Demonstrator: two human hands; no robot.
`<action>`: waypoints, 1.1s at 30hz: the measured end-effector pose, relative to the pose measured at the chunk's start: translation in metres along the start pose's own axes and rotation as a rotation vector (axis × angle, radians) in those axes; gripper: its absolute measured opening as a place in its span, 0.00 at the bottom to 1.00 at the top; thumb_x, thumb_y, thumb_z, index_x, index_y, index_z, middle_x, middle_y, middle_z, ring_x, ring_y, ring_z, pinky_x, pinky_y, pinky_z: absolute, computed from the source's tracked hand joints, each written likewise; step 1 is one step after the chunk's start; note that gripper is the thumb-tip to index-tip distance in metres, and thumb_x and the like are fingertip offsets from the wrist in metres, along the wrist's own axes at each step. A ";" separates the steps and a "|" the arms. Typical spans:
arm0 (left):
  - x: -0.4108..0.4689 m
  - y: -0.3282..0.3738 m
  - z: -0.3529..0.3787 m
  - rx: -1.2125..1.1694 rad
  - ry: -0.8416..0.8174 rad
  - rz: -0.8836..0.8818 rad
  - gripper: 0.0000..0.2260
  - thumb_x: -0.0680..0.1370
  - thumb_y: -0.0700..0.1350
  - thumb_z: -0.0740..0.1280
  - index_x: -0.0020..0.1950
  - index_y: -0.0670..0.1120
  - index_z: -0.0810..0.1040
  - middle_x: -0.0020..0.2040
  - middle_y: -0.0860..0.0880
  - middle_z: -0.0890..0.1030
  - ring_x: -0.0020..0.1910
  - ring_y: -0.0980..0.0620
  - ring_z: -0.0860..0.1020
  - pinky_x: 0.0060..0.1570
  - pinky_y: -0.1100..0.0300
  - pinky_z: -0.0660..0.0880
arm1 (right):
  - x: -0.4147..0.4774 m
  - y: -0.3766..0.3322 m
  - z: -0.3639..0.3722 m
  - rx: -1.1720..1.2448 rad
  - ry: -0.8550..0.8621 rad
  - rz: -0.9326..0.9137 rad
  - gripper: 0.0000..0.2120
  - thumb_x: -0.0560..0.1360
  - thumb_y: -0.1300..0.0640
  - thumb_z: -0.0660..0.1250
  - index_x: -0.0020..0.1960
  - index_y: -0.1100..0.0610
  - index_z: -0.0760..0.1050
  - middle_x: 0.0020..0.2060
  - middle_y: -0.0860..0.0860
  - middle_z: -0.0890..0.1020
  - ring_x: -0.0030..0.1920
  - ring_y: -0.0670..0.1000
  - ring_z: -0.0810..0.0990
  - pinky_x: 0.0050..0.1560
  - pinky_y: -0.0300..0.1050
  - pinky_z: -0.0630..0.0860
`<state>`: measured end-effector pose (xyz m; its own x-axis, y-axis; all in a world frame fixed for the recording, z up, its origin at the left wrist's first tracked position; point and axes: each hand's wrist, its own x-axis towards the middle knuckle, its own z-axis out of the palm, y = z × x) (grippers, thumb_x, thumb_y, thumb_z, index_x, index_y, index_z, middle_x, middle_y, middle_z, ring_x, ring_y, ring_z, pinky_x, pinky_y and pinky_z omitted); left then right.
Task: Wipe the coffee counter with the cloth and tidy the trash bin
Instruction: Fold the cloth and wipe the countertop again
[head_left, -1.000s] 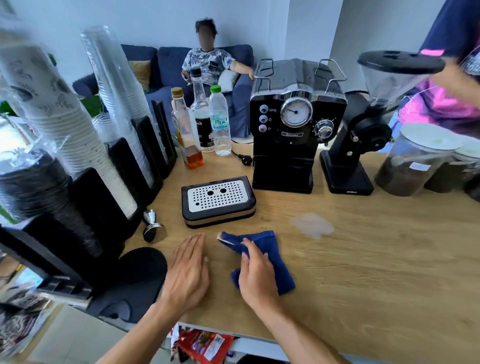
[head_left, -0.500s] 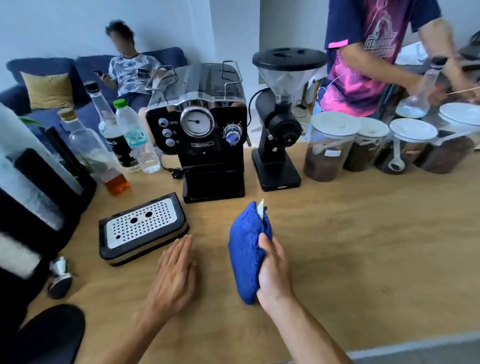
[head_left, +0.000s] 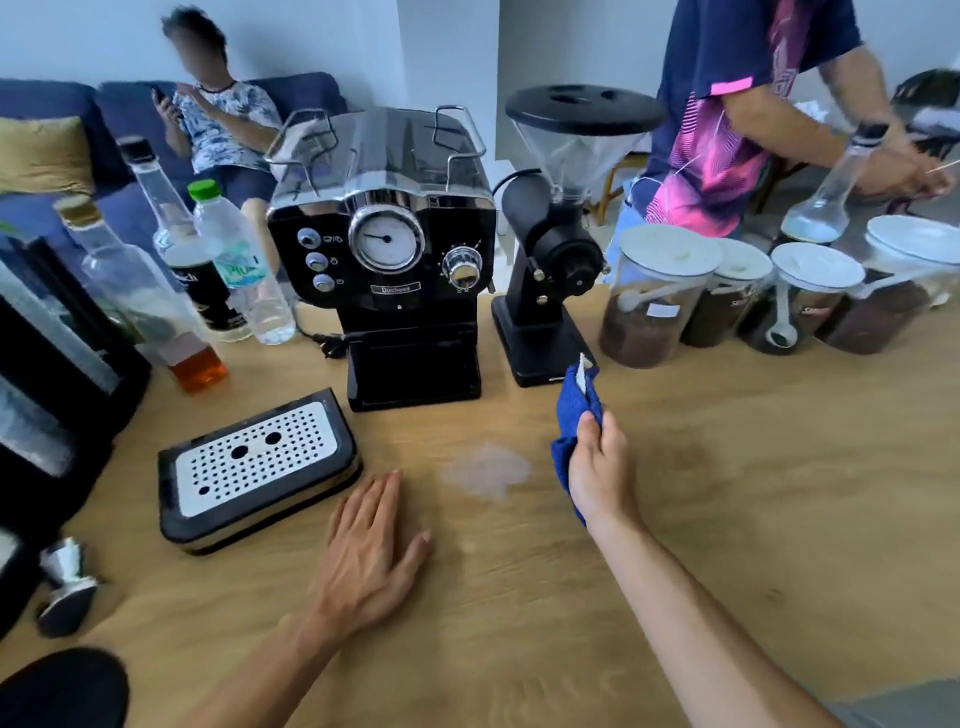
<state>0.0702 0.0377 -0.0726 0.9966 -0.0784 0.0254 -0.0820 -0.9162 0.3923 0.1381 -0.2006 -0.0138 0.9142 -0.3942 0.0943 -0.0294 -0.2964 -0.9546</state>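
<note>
Your right hand (head_left: 600, 467) is closed around the blue cloth (head_left: 575, 410), with the fingers wrapped over it, and it presses the cloth on the wooden counter (head_left: 727, 493). The cloth is bunched and stands up from your grip; a small white tag shows at its top end. From your right hand, the black coffee grinder (head_left: 553, 249) is at 12 o'clock, and the upper end of the cloth comes just beside its base.

Your left hand (head_left: 371, 551) lies flat on the counter with the palm down and the fingers spread a little. It holds nothing. The drip tray (head_left: 257, 467) is at 10 o'clock from this hand, just beside the fingertips.

Between your two hands there is a pale, whitish stain (head_left: 488, 470) on the wood, at 9 o'clock from the cloth. The espresso machine (head_left: 387, 254) stands at 12 o'clock from the stain. At 1 o'clock from your right hand, a row of jars with white lids (head_left: 654, 296) stands on the counter.
</note>
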 end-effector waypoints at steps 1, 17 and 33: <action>-0.002 -0.003 0.000 0.002 -0.008 -0.010 0.41 0.72 0.70 0.43 0.79 0.48 0.47 0.80 0.50 0.54 0.78 0.52 0.50 0.76 0.56 0.45 | 0.001 0.001 0.012 -0.031 -0.027 0.020 0.13 0.80 0.56 0.53 0.54 0.61 0.73 0.39 0.51 0.79 0.44 0.55 0.76 0.44 0.44 0.68; 0.000 -0.013 -0.012 0.140 -0.040 -0.003 0.43 0.69 0.73 0.46 0.79 0.52 0.47 0.79 0.53 0.54 0.78 0.53 0.51 0.74 0.56 0.45 | 0.009 0.054 0.062 -0.959 -0.667 -0.526 0.29 0.77 0.39 0.42 0.75 0.48 0.42 0.77 0.50 0.43 0.74 0.55 0.35 0.69 0.62 0.34; -0.003 -0.015 -0.011 0.182 -0.081 -0.007 0.45 0.68 0.74 0.42 0.79 0.51 0.47 0.80 0.53 0.51 0.78 0.52 0.48 0.76 0.52 0.45 | -0.040 0.058 0.036 -1.058 -0.606 -0.425 0.38 0.69 0.30 0.42 0.74 0.45 0.36 0.75 0.50 0.36 0.73 0.58 0.31 0.64 0.73 0.34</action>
<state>0.0683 0.0564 -0.0684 0.9939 -0.0967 -0.0536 -0.0828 -0.9722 0.2190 0.1143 -0.1707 -0.0827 0.9590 0.2734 -0.0749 0.2581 -0.9513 -0.1684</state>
